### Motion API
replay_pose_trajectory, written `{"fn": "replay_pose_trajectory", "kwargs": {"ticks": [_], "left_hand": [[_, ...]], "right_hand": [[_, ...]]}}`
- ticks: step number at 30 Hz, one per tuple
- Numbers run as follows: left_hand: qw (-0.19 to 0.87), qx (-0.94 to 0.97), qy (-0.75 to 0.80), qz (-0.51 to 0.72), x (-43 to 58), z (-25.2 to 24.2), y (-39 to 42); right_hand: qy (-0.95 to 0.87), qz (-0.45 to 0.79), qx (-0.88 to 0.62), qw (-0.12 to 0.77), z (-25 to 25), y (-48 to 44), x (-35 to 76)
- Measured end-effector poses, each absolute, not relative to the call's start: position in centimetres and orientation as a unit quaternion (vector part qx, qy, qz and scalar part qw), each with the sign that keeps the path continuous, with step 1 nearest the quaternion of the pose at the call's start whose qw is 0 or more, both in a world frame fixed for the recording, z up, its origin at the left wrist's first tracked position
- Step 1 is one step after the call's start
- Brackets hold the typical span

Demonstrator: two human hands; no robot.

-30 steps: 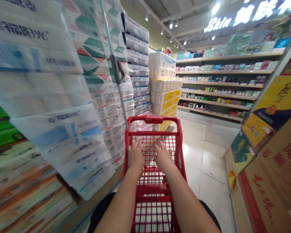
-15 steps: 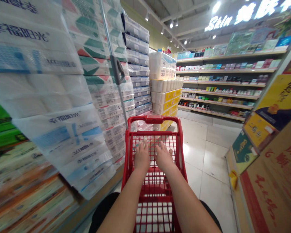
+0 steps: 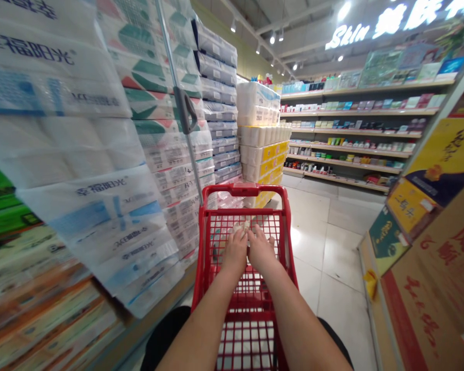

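Note:
A red shopping cart [image 3: 243, 189] stands in front of me, its grid basket under both arms. Over the upper part of the grid my left hand [image 3: 235, 250] and my right hand [image 3: 261, 247] are side by side, nearly touching at the inner fingers. A small pale object [image 3: 246, 225] shows at the fingertips of my left hand; what it is cannot be made out. My right hand has its fingers apart, thumb out to the right, and nothing shows in it. Neither hand is on the cart's top bar.
Tall stacks of wrapped tissue packs [image 3: 100, 190] line the left, with a metal pole [image 3: 174, 77] before them. Cardboard boxes [image 3: 429, 299] stand at the right. Shelves of small goods [image 3: 355, 111] are at the back, beyond the tiled floor [image 3: 336, 247].
My left hand has moved right, up beside my right hand, which stays nearly in place. The cart and surroundings look almost the same.

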State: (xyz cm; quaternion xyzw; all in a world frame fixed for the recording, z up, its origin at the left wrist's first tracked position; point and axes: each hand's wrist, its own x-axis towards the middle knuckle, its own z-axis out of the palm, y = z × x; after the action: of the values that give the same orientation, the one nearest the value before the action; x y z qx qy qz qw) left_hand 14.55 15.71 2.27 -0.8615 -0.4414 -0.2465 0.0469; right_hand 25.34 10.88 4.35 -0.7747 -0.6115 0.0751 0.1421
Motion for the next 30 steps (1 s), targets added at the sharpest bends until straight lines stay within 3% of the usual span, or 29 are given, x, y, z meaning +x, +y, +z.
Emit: {"fn": "replay_pose_trajectory", "kwargs": {"ticks": [7,13,19,25,30], "left_hand": [[0.034,-0.789,-0.550,-0.273,12.7,2.9,16.7],[0.004,-0.853,-0.450,-0.265,14.3,1.8,16.2],[0.030,-0.765,-0.569,-0.301,12.2,3.1,17.2],[0.027,-0.872,-0.421,-0.248,14.0,1.9,16.2],[0.036,-0.809,-0.523,-0.266,12.9,2.8,16.7]], "right_hand": [[-0.610,0.077,-0.778,0.134,4.5,10.7,25.3],[-0.611,0.081,-0.775,0.138,4.5,10.8,25.4],[-0.609,0.074,-0.777,0.143,4.4,10.8,25.3],[-0.612,0.083,-0.775,0.136,4.5,10.8,25.3],[-0.609,0.075,-0.778,0.135,4.4,10.8,25.3]]}}
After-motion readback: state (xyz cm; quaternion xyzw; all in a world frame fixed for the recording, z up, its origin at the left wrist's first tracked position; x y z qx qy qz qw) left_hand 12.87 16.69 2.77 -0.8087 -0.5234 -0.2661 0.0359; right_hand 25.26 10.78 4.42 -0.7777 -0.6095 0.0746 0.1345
